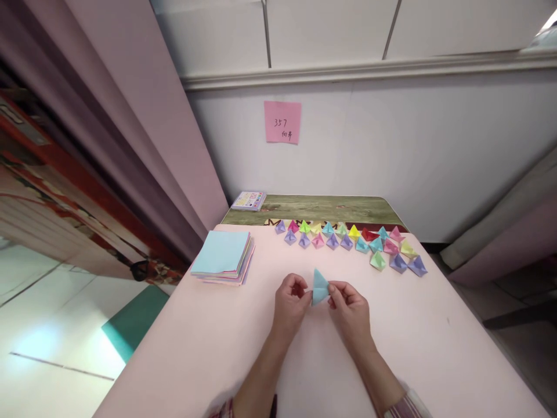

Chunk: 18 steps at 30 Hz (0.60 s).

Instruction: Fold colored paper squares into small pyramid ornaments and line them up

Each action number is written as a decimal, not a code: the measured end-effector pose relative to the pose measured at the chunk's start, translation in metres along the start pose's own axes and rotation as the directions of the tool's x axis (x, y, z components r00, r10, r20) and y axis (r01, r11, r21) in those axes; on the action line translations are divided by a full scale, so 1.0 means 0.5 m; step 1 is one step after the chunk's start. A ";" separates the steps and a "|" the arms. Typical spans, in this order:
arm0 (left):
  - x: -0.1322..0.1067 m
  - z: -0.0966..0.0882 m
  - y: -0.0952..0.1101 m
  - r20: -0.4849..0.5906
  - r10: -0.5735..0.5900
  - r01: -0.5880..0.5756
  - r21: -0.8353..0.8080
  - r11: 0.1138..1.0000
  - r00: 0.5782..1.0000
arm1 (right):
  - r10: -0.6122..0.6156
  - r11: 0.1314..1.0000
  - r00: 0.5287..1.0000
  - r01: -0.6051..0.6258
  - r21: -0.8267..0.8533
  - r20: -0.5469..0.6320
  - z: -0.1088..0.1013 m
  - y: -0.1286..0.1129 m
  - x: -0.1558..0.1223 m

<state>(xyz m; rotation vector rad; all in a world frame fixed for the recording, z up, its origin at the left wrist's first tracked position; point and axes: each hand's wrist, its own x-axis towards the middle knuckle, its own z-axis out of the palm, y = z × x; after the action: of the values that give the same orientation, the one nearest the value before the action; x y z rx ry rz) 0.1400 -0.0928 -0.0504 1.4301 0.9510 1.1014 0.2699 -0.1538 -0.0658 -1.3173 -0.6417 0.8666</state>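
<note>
My left hand (292, 303) and my right hand (348, 309) hold a light blue folded paper piece (320, 287) between them, just above the pale pink table (209, 348). Both hands pinch its lower edges with thumb and fingers; its point stands up. A stack of coloured square paper sheets (224, 256), light blue on top, lies to the left of my hands. Several small folded paper shapes in many colours (348, 239) sit in rows along the table's far edge.
A small packet (249, 200) lies on a green patterned surface (331, 209) behind the table. A pink note (282, 121) is stuck on the white wall. Pale curtains hang at the left and right. Floor shows at the lower left.
</note>
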 end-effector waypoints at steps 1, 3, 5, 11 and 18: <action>0.000 -0.001 0.001 0.005 0.025 -0.025 0.042 0.999 1.000 | -0.016 0.999 1.000 0.016 -0.039 -0.010 0.001 -0.002 -0.002; -0.001 -0.002 0.002 0.022 0.041 -0.043 0.091 0.995 0.999 | -0.043 0.995 0.999 0.039 -0.096 -0.032 0.003 -0.007 -0.007; -0.002 -0.002 0.000 0.035 0.011 -0.015 0.103 0.995 0.999 | -0.063 0.991 0.997 0.057 -0.123 -0.050 0.004 -0.011 -0.010; -0.004 0.000 -0.001 0.134 -0.070 0.071 -0.001 0.997 0.988 | -0.156 0.961 0.985 0.133 -0.244 -0.076 0.001 -0.007 -0.014; -0.011 0.004 0.007 0.381 -0.366 0.477 -0.256 0.841 0.849 | -0.318 0.879 0.946 0.268 -0.395 -0.066 -0.001 -0.011 -0.021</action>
<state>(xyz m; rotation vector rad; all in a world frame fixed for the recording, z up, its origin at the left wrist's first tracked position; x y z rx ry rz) 0.1405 -0.0991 -0.0476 0.9998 0.7500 0.6333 0.2655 -0.1628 -0.0596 -1.5583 -0.9127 0.4125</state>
